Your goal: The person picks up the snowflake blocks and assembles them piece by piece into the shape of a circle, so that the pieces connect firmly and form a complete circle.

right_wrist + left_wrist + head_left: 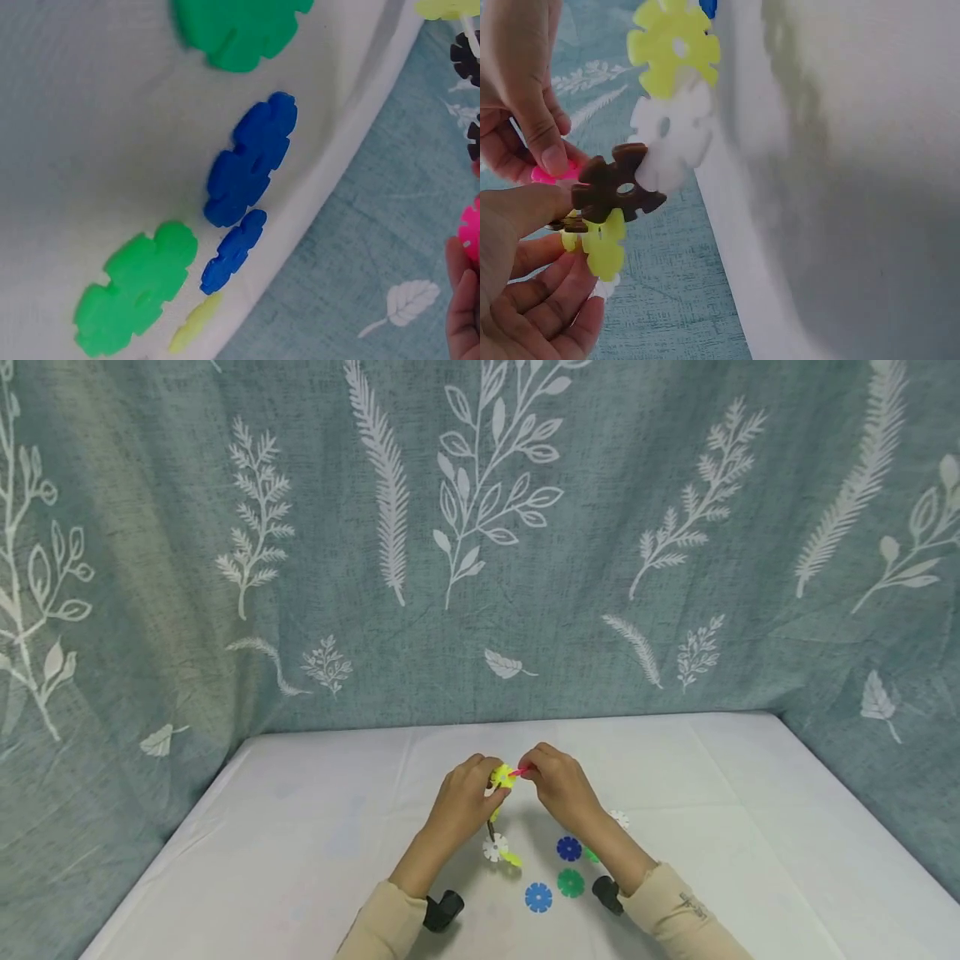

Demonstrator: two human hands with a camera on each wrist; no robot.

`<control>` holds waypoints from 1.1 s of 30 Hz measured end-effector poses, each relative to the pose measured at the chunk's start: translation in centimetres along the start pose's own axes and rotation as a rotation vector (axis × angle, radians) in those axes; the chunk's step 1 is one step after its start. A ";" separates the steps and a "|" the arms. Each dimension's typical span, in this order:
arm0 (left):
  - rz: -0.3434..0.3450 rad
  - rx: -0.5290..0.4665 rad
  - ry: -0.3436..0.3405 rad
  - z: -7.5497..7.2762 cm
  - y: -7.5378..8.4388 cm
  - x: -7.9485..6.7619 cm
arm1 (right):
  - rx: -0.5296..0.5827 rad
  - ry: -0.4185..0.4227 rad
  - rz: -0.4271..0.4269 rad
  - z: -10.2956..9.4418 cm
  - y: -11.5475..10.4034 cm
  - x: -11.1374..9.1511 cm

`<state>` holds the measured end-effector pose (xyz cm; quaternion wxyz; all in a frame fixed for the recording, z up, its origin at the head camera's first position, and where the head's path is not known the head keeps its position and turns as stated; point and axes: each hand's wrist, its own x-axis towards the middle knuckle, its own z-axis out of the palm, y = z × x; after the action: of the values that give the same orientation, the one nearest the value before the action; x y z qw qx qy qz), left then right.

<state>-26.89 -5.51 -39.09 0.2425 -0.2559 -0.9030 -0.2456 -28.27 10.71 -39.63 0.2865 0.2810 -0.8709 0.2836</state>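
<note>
My left hand [461, 802] pinches a chain of notched, flower-shaped plastic discs by a yellow disc [502, 776]. From it hang a brown disc [600, 184], a white disc [495, 847] and another yellow disc [512, 858], joined by their slots. A second brown disc is seen edge-on at the left fingers. Between the right hand's thumb and fingers is a pink disc [519, 772], touching the upper yellow one. My right hand [561, 785] partly hides this pink disc. In the right wrist view only the edges of the chain and the pink disc [470, 229] show.
Loose discs lie on the white-covered table [315, 827]: light blue [538, 897], green [571, 883], dark blue [568, 848], light green [135, 296] and white [619, 819]. Black wrist devices [444, 912] sit below both forearms. A leaf-patterned curtain [315, 527] hangs behind.
</note>
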 end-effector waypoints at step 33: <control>-0.043 -0.091 -0.015 0.4 -1.9 -0.6 | -0.087 -0.880 0.176 -2.2 -3.6 -4.7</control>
<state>-27.73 -6.95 -40.32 0.2186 -0.2492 -0.8980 -0.2893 -22.05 11.24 -40.04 -0.1250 0.2871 -0.9416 0.1234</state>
